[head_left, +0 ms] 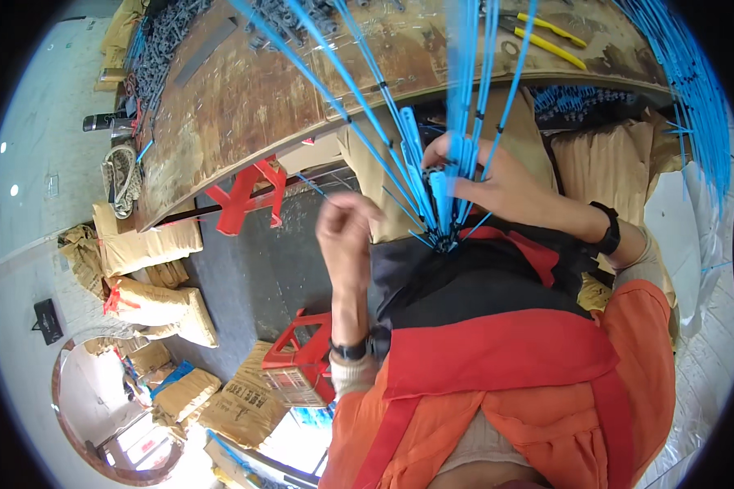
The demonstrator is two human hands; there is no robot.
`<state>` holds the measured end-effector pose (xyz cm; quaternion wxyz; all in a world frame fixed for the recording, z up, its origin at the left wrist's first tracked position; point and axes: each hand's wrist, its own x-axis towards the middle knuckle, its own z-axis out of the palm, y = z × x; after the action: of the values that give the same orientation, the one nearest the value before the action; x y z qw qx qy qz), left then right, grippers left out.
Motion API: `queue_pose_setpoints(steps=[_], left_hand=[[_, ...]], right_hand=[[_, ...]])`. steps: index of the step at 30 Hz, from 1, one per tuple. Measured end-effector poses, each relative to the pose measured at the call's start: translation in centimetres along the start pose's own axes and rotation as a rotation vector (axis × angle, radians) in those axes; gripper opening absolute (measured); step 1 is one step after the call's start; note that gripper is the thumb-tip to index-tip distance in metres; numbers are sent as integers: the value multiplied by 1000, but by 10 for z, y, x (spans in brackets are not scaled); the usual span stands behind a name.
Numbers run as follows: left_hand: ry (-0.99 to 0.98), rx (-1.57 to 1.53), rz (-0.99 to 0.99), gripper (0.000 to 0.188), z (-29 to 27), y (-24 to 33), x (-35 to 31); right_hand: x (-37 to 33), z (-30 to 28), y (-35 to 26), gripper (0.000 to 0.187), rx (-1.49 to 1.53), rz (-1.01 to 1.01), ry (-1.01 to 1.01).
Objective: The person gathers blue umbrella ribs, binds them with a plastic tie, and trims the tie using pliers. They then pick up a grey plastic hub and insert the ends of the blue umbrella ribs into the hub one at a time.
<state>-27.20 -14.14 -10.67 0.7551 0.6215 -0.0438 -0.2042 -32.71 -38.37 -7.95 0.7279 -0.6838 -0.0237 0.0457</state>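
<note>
What looks like an umbrella frame (436, 191) stands in front of my body, its blue ribs fanning upward from a black hub at the lap. Small black joints sit along the ribs, and some ribs are blurred. My right hand (497, 183) grips the frame's middle from the right, its fingers around the blue ribs. To the left of the frame, my left hand (347, 224) is lifted and apart from it, with fingers curled and smeared by motion. Whether anything thin is between those fingers cannot be made out. A black and red apron (497, 350) covers my lap.
A worn wooden table (245, 114) curves across ahead, bearing grey plastic parts (167, 49) and yellow-handled pliers (550, 41). Blue ribs (701, 98) hang at its right end. Red stools (302, 350), brown sacks (159, 314) and a round mirror (69, 407) are on the left.
</note>
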Motion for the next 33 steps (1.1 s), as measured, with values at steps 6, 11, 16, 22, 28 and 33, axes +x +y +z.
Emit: queue_pose_setpoints(steps=[6,11,16,22,28,33], left_hand=[[-50,332,246,25,49,5,-18],[25,469,270,27,64,14,-10],[30,539,72,33,74,23,-6],[-42,315,22,31,81,19,9],[-166,392,-3,33,76,14,25],[-96,660,-13,37,88,20,26]], right_hand=[[-4,20,-3,28,-66,36,139],[-3,22,4,30,-98,-31,214],[-1,20,1,30,-87,28,234],[2,11,-1,31,19,138,245],[-5,-9,8,42,231,131,192],[-13,-11,22,56,517,-44,172]])
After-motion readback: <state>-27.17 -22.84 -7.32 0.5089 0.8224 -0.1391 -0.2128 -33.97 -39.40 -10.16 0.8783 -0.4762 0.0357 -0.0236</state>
